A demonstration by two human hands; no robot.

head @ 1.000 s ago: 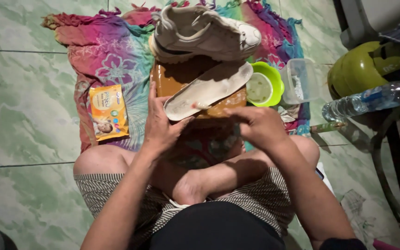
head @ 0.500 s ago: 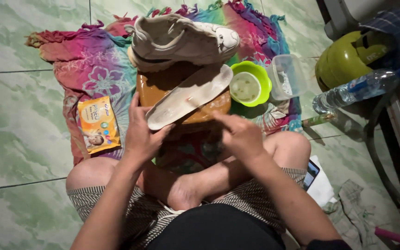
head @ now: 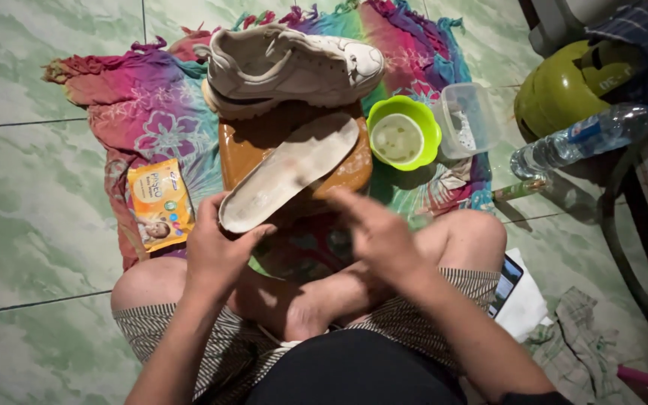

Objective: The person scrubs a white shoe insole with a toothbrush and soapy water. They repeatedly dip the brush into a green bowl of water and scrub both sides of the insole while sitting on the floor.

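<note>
Seated cross-legged on a tiled floor, cleaning a shoe insole [head: 288, 174]. Left hand [head: 215, 251] clamped on its near end, far end propped on an orange board. Right hand [head: 378, 232] blurred, fingers apart, empty, just beside. Beyond: white sneaker [head: 294, 66], green bowl [head: 404, 133]. Likely next: wetting the fingers, a reach to the bowl.

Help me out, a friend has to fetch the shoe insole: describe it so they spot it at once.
On the colourful cloth spread over the green floor tiles, a brown board lies below a white sneaker. The insole rests across it, its near end in the left hand: flat, long, off-white, unlike the round green bowl beside it.
</note>
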